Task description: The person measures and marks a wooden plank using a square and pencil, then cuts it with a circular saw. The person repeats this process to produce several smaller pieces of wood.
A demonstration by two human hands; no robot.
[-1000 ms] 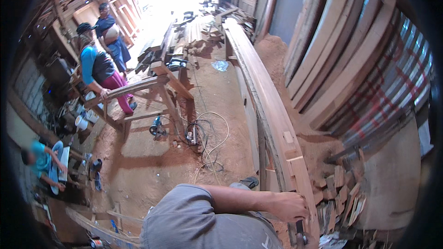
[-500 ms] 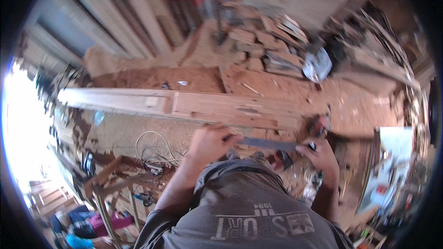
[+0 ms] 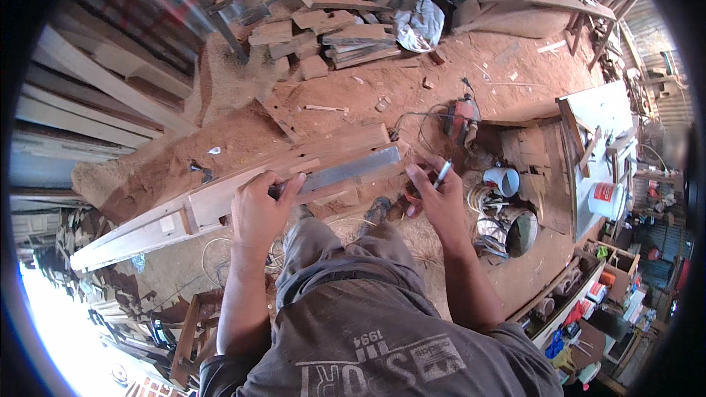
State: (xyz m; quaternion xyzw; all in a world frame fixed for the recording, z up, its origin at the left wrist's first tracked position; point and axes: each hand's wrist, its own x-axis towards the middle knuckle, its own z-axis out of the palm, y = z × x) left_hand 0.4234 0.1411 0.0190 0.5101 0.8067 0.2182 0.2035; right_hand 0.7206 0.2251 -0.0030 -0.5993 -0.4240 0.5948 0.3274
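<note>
My left hand [image 3: 254, 209] is closed around the dark end of a flat grey metal blade [image 3: 353, 167], thumb on top. The blade points right, over the near side of a long pale wooden beam [image 3: 165, 226] with cut recesses. My right hand [image 3: 441, 195] pinches a white pen [image 3: 443, 170], which sticks up between thumb and fingers. Its fingertips are close beside the blade's far end; whether they touch it I cannot tell. Below that hand a red tool [image 3: 413, 208] shows in part.
A red power tool [image 3: 462, 119] with a cord lies on the sawdust-covered ground beyond the beam. Buckets [image 3: 501, 180] stand at right, near a white-topped table [image 3: 588, 110]. Offcuts [image 3: 331, 33] are piled at the back; planks [image 3: 110, 81] lean at left.
My view has swung to the right, and the beam now slants in the picture. My right hand, earlier at the blade's end, appears slightly drawn off it. The left hand keeps its hold.
</note>
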